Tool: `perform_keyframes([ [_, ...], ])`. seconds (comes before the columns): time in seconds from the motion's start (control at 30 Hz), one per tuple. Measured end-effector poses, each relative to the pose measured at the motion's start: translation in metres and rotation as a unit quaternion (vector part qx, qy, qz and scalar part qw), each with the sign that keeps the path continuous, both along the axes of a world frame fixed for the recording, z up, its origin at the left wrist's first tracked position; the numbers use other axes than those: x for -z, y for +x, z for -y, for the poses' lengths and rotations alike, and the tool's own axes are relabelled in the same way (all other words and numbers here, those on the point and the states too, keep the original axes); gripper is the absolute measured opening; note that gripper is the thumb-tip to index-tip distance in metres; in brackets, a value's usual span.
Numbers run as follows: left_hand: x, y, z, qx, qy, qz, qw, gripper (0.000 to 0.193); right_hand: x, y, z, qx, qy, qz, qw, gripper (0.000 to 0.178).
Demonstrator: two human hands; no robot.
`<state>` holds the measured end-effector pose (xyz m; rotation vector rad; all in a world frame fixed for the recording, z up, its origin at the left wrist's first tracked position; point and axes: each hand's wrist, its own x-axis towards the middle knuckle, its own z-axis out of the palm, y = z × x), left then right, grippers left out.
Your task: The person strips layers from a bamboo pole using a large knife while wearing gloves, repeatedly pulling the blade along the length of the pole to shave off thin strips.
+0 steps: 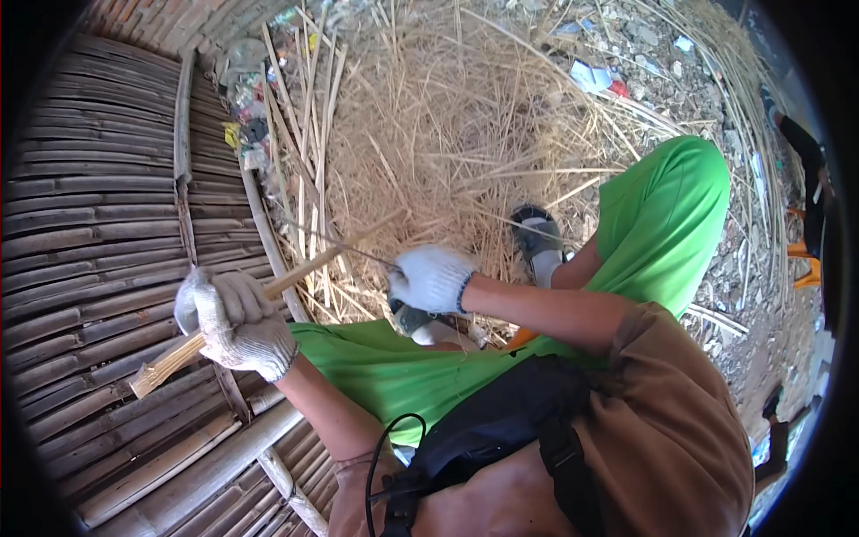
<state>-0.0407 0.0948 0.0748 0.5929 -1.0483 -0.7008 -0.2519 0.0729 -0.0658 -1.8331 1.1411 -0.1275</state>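
My left hand (234, 324), in a whitish knit glove, is closed round a bamboo strip (309, 267). The strip runs slantwise, with its rough cut end low on the left and its thinner end up toward the right. My right hand (433, 279), gloved too, is closed on a knife (358, 252). Its thin dark blade shows almost edge-on and points up to the left, crossing the strip near its far part. The knife's handle is hidden in the glove. Whether blade and strip touch, I cannot tell.
A wall of bamboo slats (98, 242) stands close on the left. Dry shavings (429, 134) cover the ground ahead, with loose long strips (309, 116) and litter. My green-trousered knee (671, 206) is bent at right. Beyond it are an orange stool (805, 264) and another person (805, 161).
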Motion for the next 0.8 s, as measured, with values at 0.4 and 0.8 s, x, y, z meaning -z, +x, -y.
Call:
perform_keyframes([
  [0.4, -0.001, -0.015, 0.01, -0.037, 0.002, 0.031, 0.999, 0.028, 0.107, -0.012, 0.018, 0.029, -0.016, -0.069, 0.997, 0.042],
  [0.8, -0.001, -0.012, 0.004, -0.012, 0.011, 0.025, 1.0, 0.027, -0.033, -0.001, -0.018, 0.008, 0.07, 0.091, 0.993, 0.039],
])
